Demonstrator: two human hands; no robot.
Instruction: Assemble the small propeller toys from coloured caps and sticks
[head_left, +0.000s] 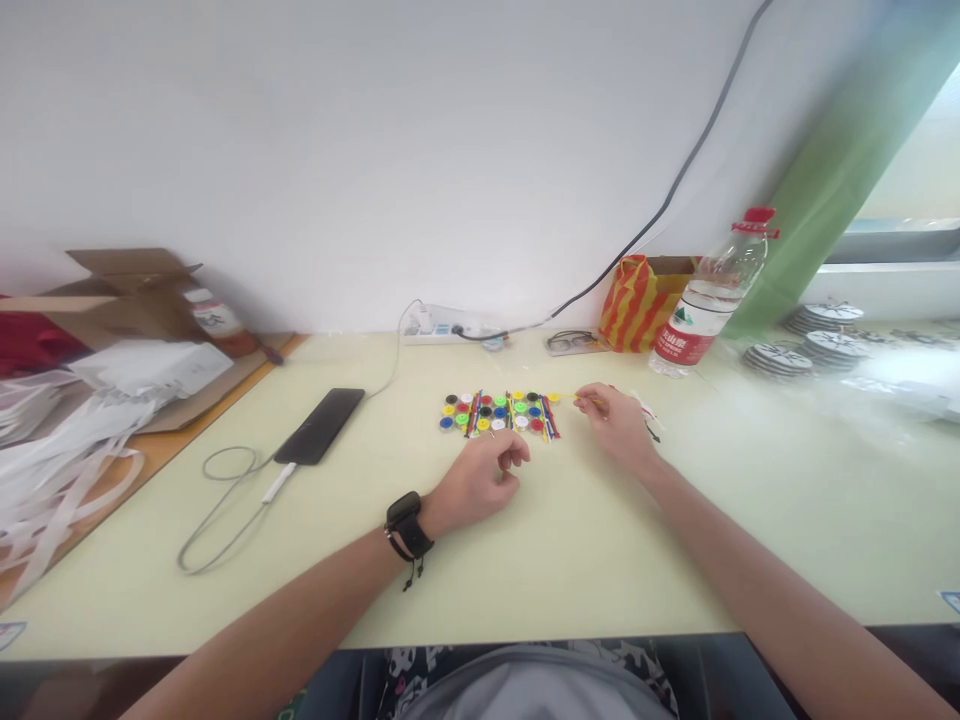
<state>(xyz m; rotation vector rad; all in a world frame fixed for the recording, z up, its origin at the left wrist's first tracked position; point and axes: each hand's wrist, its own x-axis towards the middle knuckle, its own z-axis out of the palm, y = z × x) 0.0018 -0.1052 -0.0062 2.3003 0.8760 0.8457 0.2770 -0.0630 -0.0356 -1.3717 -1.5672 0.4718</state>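
Observation:
Rows of small round coloured discs [499, 412] lie on the table, with bundles of thin coloured sticks [551, 418] standing between the groups. Just in front of them rests my left hand [480, 478], its fingers curled in and nothing visible in them; a black watch [405, 522] is on that wrist. To the right of the discs, my right hand [616, 428] pinches a thin yellow stick [583, 397] between thumb and fingertips. Several more thin sticks [651, 418], white and dark among them, show beyond its far side, partly hidden by the hand.
A black phone [321, 426] with a white cable lies left. At the wall are a power strip [442, 328], glasses [570, 340], a striped bag [628, 305] and a water bottle [709, 300]. Stacked discs [780, 360] stand right; a cardboard box [135, 290] and white straps [67, 470] lie far left.

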